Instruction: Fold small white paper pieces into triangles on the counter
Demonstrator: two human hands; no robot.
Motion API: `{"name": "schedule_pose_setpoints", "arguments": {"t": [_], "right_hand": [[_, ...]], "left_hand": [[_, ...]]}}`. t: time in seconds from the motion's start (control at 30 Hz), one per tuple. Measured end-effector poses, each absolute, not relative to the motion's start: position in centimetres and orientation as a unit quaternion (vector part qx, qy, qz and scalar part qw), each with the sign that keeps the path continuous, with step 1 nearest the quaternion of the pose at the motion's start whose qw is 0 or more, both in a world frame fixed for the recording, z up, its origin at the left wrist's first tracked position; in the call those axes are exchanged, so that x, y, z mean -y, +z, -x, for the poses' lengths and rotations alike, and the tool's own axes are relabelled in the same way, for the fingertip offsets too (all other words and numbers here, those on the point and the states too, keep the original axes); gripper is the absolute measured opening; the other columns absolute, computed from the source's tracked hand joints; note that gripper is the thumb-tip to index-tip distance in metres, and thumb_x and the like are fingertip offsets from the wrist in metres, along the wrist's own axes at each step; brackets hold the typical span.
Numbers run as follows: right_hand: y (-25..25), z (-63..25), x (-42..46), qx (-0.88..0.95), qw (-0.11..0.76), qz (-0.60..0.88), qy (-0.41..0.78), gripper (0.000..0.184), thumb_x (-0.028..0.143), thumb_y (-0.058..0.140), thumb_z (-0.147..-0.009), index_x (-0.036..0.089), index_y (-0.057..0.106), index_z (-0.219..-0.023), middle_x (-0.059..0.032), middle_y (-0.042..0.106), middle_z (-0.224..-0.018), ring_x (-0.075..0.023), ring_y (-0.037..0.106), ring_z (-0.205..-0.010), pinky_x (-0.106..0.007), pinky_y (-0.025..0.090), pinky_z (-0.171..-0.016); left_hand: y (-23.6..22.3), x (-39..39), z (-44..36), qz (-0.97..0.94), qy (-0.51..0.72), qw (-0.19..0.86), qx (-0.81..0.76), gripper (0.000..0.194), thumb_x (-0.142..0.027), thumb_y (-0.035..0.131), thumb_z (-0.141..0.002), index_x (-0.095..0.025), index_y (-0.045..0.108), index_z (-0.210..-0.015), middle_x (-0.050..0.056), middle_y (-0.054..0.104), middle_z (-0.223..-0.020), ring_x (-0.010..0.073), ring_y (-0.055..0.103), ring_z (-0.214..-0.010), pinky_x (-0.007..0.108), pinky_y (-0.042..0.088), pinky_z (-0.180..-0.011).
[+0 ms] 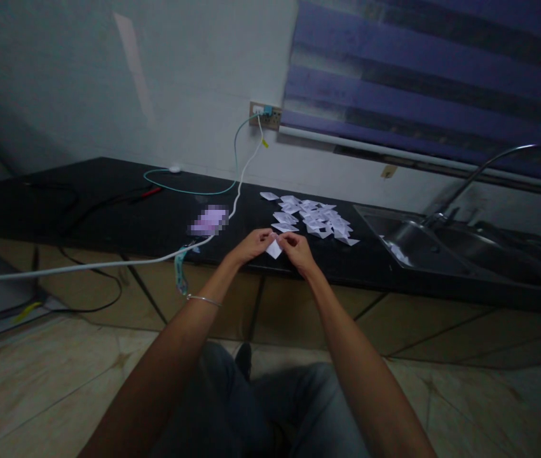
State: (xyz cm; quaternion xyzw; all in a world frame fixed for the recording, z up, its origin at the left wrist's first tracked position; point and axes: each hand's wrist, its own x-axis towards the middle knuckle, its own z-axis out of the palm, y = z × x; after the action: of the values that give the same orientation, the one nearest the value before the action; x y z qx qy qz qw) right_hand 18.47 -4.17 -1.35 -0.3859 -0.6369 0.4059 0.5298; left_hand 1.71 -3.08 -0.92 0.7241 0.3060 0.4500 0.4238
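Note:
A small piece of folded white paper [274, 249] is pinched between my two hands, just above the front part of the black counter [246, 245]. My left hand [253, 245] grips its left side, and my right hand [297, 248] has the right side; its lower end comes to a point. Directly behind my hands lies a loose heap of similar folded white papers [318, 216], several of them overlapping. The fingertips partly cover the upper part of the held paper.
To the right is a metal sink [379, 222] with a curved faucet [489, 159]. A white cable [156, 259] runs from the wall outlet [264, 115] across the counter at left, past a blurred pinkish object [209, 220]. A lanyard [180, 273] hangs over the front edge.

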Motion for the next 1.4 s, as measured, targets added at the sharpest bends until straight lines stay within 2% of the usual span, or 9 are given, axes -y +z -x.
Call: {"name": "schedule_pose_setpoints", "arguments": {"t": [0.17, 0.3, 0.5, 0.57, 0.67, 0.83, 1.0, 1.2, 1.4], "right_hand": [[-1.5, -18.7, 4.3, 0.591, 0.567, 0.404, 0.408, 0.034, 0.049, 0.077, -0.065, 0.016, 0.07, -0.072, -0.0012, 0.064, -0.066, -0.0131, 0.052, -0.059, -0.026, 0.039, -0.055], [-1.6, -18.8, 4.0, 0.563, 0.592, 0.4, 0.416, 0.032, 0.045, 0.079, -0.063, 0.016, 0.07, -0.073, -0.0004, 0.063, -0.064, -0.0118, 0.05, -0.056, -0.025, 0.038, -0.052], [-1.6, -18.7, 3.9, 0.542, 0.59, 0.405, 0.44, 0.033, 0.045, 0.079, -0.062, 0.015, 0.07, -0.074, 0.0001, 0.063, -0.064, -0.0109, 0.051, -0.055, -0.025, 0.039, -0.052], [-1.4, -18.7, 4.2, 0.549, 0.58, 0.388, 0.46, 0.035, 0.043, 0.079, -0.064, 0.017, 0.072, -0.086, 0.0009, 0.064, -0.066, -0.0114, 0.052, -0.057, -0.025, 0.041, -0.054], [-0.8, -18.9, 4.8, 0.579, 0.558, 0.343, 0.486, 0.051, 0.039, 0.079, -0.066, 0.024, 0.068, -0.113, 0.0003, 0.068, -0.079, -0.0135, 0.058, -0.066, -0.026, 0.045, -0.062], [-0.2, -19.2, 5.4, 0.628, 0.52, 0.346, 0.464, 0.046, 0.041, 0.078, -0.069, 0.024, 0.072, -0.11, -0.0041, 0.071, -0.099, -0.0177, 0.061, -0.08, -0.031, 0.048, -0.074], [-0.2, -19.1, 5.5, 0.601, 0.536, 0.352, 0.477, 0.049, 0.044, 0.079, -0.068, 0.024, 0.072, -0.113, -0.005, 0.071, -0.11, -0.0184, 0.063, -0.084, -0.03, 0.048, -0.072], [-0.8, -19.0, 4.9, 0.55, 0.573, 0.383, 0.471, 0.046, 0.05, 0.078, -0.066, 0.022, 0.075, -0.103, -0.0057, 0.073, -0.099, -0.0165, 0.062, -0.077, -0.027, 0.047, -0.063], [-1.1, -18.9, 4.5, 0.541, 0.584, 0.396, 0.458, 0.045, 0.054, 0.077, -0.066, 0.021, 0.076, -0.097, -0.0049, 0.073, -0.092, -0.0166, 0.062, -0.074, -0.027, 0.046, -0.06]], "left_hand": [[-1.1, 3.2, -2.2, -0.717, 0.436, 0.444, -0.315, 0.05, -0.061, 0.049, -0.088, -0.014, 0.057, -0.073, -0.001, 0.054, -0.062, 0.0095, 0.049, -0.052, 0.021, 0.037, -0.048], [-1.3, 3.2, -2.3, -0.71, 0.436, 0.454, -0.316, 0.049, -0.062, 0.05, -0.088, -0.014, 0.056, -0.077, -0.001, 0.055, -0.06, 0.008, 0.048, -0.048, 0.019, 0.036, -0.045], [-2.0, 2.3, -1.6, -0.69, 0.455, 0.482, -0.289, 0.047, -0.056, 0.062, -0.084, -0.016, 0.054, -0.106, -0.001, 0.062, -0.067, 0.0087, 0.056, -0.051, 0.018, 0.04, -0.048], [-2.1, 2.0, -1.4, -0.68, 0.474, 0.484, -0.281, 0.049, -0.054, 0.065, -0.083, -0.017, 0.051, -0.112, -0.002, 0.061, -0.066, 0.0079, 0.055, -0.049, 0.017, 0.039, -0.047], [-1.8, 1.9, -1.2, -0.662, 0.509, 0.486, -0.26, 0.05, -0.051, 0.066, -0.083, -0.019, 0.047, -0.117, -0.005, 0.06, -0.064, 0.0072, 0.053, -0.046, 0.017, 0.037, -0.046], [-1.0, 2.5, -0.9, -0.639, 0.504, 0.508, -0.284, 0.041, -0.047, 0.07, -0.079, -0.019, 0.056, -0.106, -0.002, 0.065, -0.073, 0.0086, 0.058, -0.054, 0.018, 0.04, -0.05], [-0.5, 2.6, -0.7, -0.596, 0.488, 0.546, -0.33, 0.043, -0.041, 0.073, -0.072, -0.021, 0.064, -0.109, 0.0, 0.066, -0.075, 0.0122, 0.061, -0.065, 0.018, 0.034, -0.048], [-0.2, 3.0, -0.7, -0.579, 0.504, 0.532, -0.357, 0.038, -0.041, 0.075, -0.068, -0.02, 0.069, -0.099, 0.0, 0.064, -0.073, 0.0087, 0.053, -0.055, 0.018, 0.027, -0.043], [-0.6, 3.0, -0.9, -0.588, 0.515, 0.504, -0.367, 0.041, -0.05, 0.078, -0.067, -0.017, 0.071, -0.089, 0.001, 0.064, -0.071, 0.0076, 0.049, -0.054, 0.019, 0.028, -0.044]]}}
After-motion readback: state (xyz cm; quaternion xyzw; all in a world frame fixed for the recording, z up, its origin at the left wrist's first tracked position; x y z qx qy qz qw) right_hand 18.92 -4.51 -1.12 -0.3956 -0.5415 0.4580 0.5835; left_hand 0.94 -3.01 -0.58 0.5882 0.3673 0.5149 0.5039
